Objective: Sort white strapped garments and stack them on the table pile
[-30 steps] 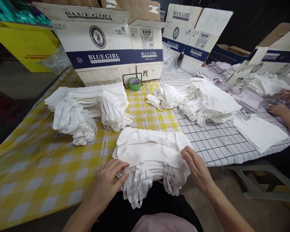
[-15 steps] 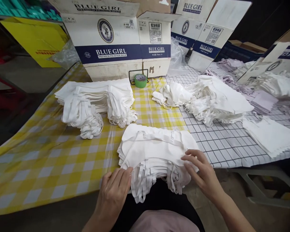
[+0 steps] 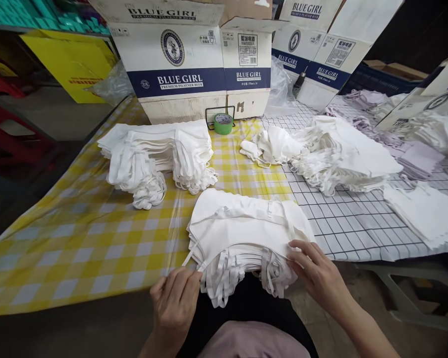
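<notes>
A stack of white strapped garments that look like camisoles [image 3: 246, 231] lies at the table's front edge, its bundled straps hanging over. Across the top one runs a thin strap. My left hand [image 3: 176, 298] is closed at the stack's near left corner, pinching a white strap [image 3: 188, 254] pulled taut. At the near right edge, my right hand [image 3: 315, 271] has its fingers curled on the top garment's edge; its thumb is hidden. Farther back on the left is another neat stack of white garments [image 3: 153, 132], straps toward me.
Beer cartons [image 3: 179, 54] stand along the back, with green tape [image 3: 223, 124] in front. More white garments [image 3: 354, 149] are piled on the right, beside lilac ones [image 3: 418, 156]. A yellow checked cloth [image 3: 108, 248] covers the left side. A stool [image 3: 414, 293] stands below right.
My left hand has closed on a strap and drawn it outward toward the lower left. My right hand's fingers have curled in at the garment's edge. The view has shifted slightly left.
</notes>
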A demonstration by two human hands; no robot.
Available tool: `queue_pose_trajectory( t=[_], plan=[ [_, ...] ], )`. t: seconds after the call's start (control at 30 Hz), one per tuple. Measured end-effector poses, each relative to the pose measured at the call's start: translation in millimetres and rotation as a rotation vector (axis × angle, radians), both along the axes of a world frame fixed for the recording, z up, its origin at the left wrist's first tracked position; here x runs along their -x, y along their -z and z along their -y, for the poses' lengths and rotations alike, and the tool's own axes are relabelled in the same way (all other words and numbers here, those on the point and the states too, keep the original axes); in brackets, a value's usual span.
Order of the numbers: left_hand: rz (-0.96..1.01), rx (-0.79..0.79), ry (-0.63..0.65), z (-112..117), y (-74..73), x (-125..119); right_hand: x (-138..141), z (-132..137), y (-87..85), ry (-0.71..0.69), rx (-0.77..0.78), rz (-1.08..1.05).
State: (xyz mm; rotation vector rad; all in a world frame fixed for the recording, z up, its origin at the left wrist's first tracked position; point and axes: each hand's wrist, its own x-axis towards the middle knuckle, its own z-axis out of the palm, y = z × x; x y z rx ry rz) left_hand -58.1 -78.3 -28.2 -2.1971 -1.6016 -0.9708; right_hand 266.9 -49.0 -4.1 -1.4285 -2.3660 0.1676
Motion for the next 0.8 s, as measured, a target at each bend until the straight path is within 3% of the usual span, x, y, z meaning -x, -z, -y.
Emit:
queue_pose_trajectory(
  t=[0.17, 0.43, 0.8],
  plan=[
    [-0.133, 0.035, 0.013, 2.1, 1.3, 8.4, -3.1, 2.7, -1.9, -0.002, 0.023, 0.031],
    [-0.158, -0.025, 0.024, 1.3, 5.9, 15.2, -3.7, 9.2, -4.4, -0.012, 0.022, 0.099],
    [-0.131, 0.083, 0.083, 6.3, 8.3, 8.5, 0.1, 24.4, -9.1, -0.029, 0.027, 0.170]
  ],
)
